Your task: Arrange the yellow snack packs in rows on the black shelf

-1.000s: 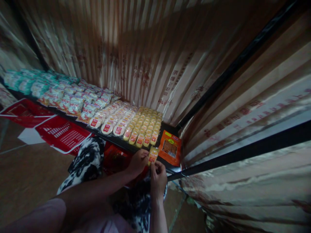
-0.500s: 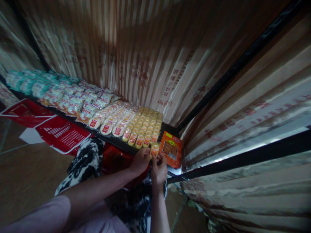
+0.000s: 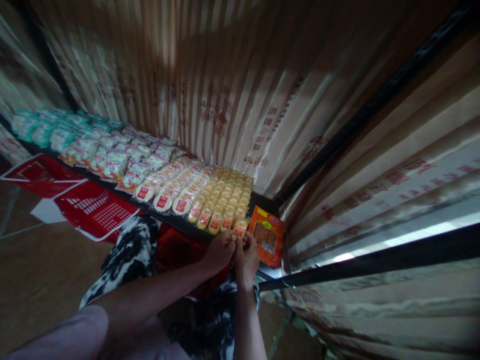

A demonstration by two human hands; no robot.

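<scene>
Between my two hands is a small yellow packaged snack cake (image 3: 239, 228) with an orange and red label, at the front right end of the rows. My left hand (image 3: 219, 252) pinches its left side, and my right hand (image 3: 246, 256) grips its near right edge. Just beyond it lie rows of the same yellow packs (image 3: 221, 200). To their left are rows of round white packs (image 3: 182, 202) with red labels. An orange snack bag (image 3: 267, 235) lies flat to the right of my right hand.
White-and-orange bags (image 3: 112, 162) and teal bags (image 3: 41, 132) fill the left part of the dark shelf (image 3: 187, 227). Red shopping baskets (image 3: 97, 210) stand on the floor before it. Pleated printed curtain (image 3: 225, 90) hangs behind, with black poles (image 3: 337, 137) at the right.
The held yellow pack has moved slightly forward, closer to the front of the yellow rows. Both hands keep hold of it. The view has shifted a little.
</scene>
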